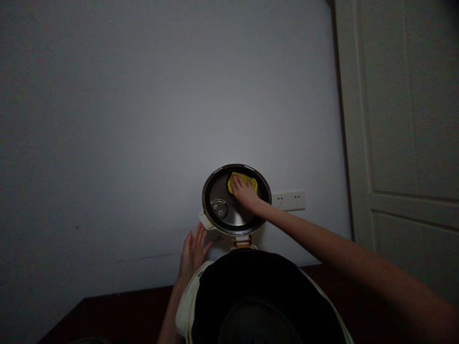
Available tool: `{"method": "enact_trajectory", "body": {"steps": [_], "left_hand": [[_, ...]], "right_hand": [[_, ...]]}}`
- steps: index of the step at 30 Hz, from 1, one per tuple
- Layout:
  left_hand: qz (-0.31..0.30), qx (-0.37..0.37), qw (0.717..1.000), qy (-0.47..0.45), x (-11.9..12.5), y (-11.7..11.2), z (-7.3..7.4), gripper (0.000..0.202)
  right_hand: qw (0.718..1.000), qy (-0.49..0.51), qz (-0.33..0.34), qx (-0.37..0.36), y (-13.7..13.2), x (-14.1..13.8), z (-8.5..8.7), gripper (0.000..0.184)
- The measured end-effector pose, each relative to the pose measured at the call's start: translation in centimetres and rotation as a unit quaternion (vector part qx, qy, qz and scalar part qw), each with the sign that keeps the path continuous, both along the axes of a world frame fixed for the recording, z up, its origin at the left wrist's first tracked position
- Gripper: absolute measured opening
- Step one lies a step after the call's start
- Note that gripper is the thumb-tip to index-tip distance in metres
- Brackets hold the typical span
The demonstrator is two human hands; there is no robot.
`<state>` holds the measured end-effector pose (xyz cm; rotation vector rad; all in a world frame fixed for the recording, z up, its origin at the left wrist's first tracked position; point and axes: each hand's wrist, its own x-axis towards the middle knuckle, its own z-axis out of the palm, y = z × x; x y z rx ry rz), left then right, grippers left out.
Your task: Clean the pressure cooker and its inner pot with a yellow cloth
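A white electric pressure cooker stands before me with its dark pot in view from above. Its round lid is swung up on the rear hinge, showing a metal inner face with a valve at lower left. My right hand presses a yellow cloth flat against the upper right of that face. Beside the lid's lower left edge, my left hand is raised with fingers stretched out, its fingertips close to the lid's white tab. Whether they touch it I cannot tell.
The cooker rests on a dark reddish table, set against a pale wall. A white double power socket is fixed to the wall right of the lid. Farther right is a panelled door. The scene is dim.
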<state>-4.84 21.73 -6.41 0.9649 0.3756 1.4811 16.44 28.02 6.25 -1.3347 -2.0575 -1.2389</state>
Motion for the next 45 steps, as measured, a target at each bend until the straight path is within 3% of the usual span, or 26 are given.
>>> {"method": "enact_trajectory", "body": {"steps": [3, 7, 11, 14, 17, 22, 31, 36, 45], "left_hand": [[0.001, 0.013, 1.0, 0.013, -0.1, 0.2, -0.2, 0.048], [-0.002, 0.014, 1.0, 0.013, -0.1, 0.2, -0.2, 0.047], [-0.005, 0.009, 1.0, 0.009, -0.1, 0.0, -0.1, 0.05], [-0.01, 0.014, 1.0, 0.009, -0.1, -0.1, -0.2, 0.051], [-0.011, 0.016, 1.0, 0.011, -0.1, 0.1, -0.2, 0.051], [-0.01, 0.014, 1.0, 0.01, -0.1, 0.2, -0.3, 0.053], [-0.006, 0.009, 1.0, 0.01, -0.1, 0.1, -0.2, 0.052], [-0.007, 0.017, 1.0, 0.013, -0.1, 0.1, -0.3, 0.051], [-0.009, 0.014, 1.0, 0.011, -0.2, 0.1, -0.3, 0.049]], "right_hand": [[0.998, 0.059, -0.037, 0.006, -0.7, 0.9, -1.6, 0.051], [0.994, 0.096, -0.056, -0.02, -2.0, 0.8, -5.2, 0.05], [0.994, 0.078, -0.031, -0.076, -3.0, 0.1, -8.7, 0.054], [0.989, 0.055, 0.014, -0.138, -3.4, -0.2, -9.9, 0.058], [0.98, 0.033, 0.085, -0.175, -3.2, -0.3, -9.5, 0.059], [0.969, 0.025, 0.173, -0.173, -2.1, 0.0, -7.1, 0.073], [0.982, 0.059, 0.135, -0.122, -1.2, 0.2, -4.8, 0.074], [0.981, 0.109, 0.114, -0.115, -0.4, 1.9, -3.5, 0.08], [0.986, 0.03, 0.11, -0.123, -2.1, 3.7, -5.8, 0.067]]}}
